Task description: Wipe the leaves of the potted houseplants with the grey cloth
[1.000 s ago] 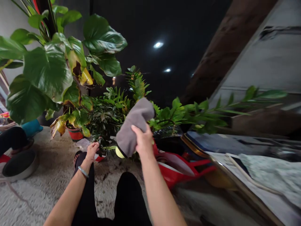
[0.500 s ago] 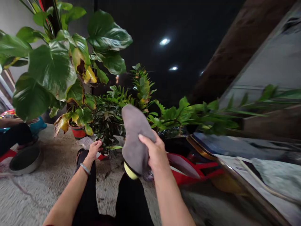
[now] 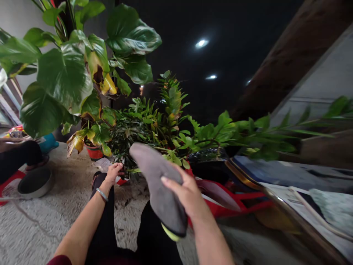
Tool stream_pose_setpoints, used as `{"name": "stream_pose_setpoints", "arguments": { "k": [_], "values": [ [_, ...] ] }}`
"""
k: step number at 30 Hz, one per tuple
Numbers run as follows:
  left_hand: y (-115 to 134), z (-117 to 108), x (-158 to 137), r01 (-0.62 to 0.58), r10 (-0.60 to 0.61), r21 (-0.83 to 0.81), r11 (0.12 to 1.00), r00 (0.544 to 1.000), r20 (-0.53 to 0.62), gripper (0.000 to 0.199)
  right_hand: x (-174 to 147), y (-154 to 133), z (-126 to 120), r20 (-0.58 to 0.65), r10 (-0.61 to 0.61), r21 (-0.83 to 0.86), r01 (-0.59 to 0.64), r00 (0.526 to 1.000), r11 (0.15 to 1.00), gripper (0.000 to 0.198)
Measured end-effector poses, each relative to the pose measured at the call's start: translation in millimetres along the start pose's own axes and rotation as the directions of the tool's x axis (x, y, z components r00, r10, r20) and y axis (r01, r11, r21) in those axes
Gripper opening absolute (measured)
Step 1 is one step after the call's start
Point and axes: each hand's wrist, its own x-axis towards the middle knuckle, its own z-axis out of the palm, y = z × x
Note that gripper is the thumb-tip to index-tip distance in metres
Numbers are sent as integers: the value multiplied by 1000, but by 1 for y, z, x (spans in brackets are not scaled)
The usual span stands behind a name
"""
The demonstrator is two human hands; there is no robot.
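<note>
My right hand grips a soft grey fabric mitt-shaped piece, thumb on top, fingers hidden beneath. A dark band and a yellow-green edge show at its lower end, over my right knee. Lower left of it, my left hand, with a bracelet on the wrist, pinches at the edge of a low dark-leaved plant. A narrow green leaf sticks out beside those fingertips; the exact grip point is too small to see clearly.
A large broad-leaved plant in a red pot rises at left. A grey basin sits near another person's leg. On the right are a red bag-like item, long leafy stems and piled flat items.
My right hand has lowered the grey fabric piece and tilted it, its upper end swinging left and its yellow-green end right. My left hand stays by the plant. The view has shifted slightly.
</note>
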Motion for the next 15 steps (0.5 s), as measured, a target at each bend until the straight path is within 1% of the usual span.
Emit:
{"name": "stream_pose_setpoints", "arguments": {
  "k": [1,2,3,4,5,6,7,8,9,10,11,12,13,14,15],
  "values": [
    [2,1,-2,3,-3,-1,1000,1000,0,30,15,-5,0,-144,-34,42,40,989,998,65],
    [3,1,-3,8,-8,-3,1000,1000,0,31,31,-8,4,-273,-65,71,88,960,994,68],
    [5,2,-5,10,-10,-6,1000,1000,-3,32,46,-7,12,-367,-83,89,123,926,988,70],
    [6,3,-6,12,-12,-12,1000,1000,-5,32,58,-3,22,-414,-83,95,134,906,986,70],
    [7,4,-7,10,-11,-19,1000,1000,-11,33,66,5,34,-411,-66,90,113,909,990,68],
    [8,4,-8,9,-9,-26,1000,1000,-16,33,67,16,46,-359,-35,75,66,933,995,64],
    [8,5,-8,8,-9,-30,1000,1000,-21,34,64,30,58,-276,7,57,9,961,998,60],
    [8,6,-9,10,-11,-33,999,1000,-24,34,55,46,67,-184,49,38,-43,982,998,56],
    [8,5,-9,17,-17,-30,999,1000,-24,35,42,63,73,-101,86,24,-84,991,996,52],
    [8,5,-9,24,-25,-23,999,999,-24,35,27,78,76,-46,116,16,-115,992,993,51],
    [8,3,-9,22,-23,-15,1000,999,-33,35,12,92,77,-15,136,14,-136,991,991,51],
    [7,1,-9,4,-5,-11,1000,998,-62,34,-1,103,74,-10,148,14,-148,989,989,52],
    [7,-3,-9,-35,34,-10,999,992,-121,34,-12,111,70,-19,156,11,-156,988,988,53],
    [8,-7,-9,-92,89,-8,996,975,-202,33,-20,117,64,-29,160,8,-159,987,987,55],
    [9,-12,-8,-154,147,-3,988,948,-284,31,-25,119,58,-35,161,7,-161,986,987,56]
  ]
}}
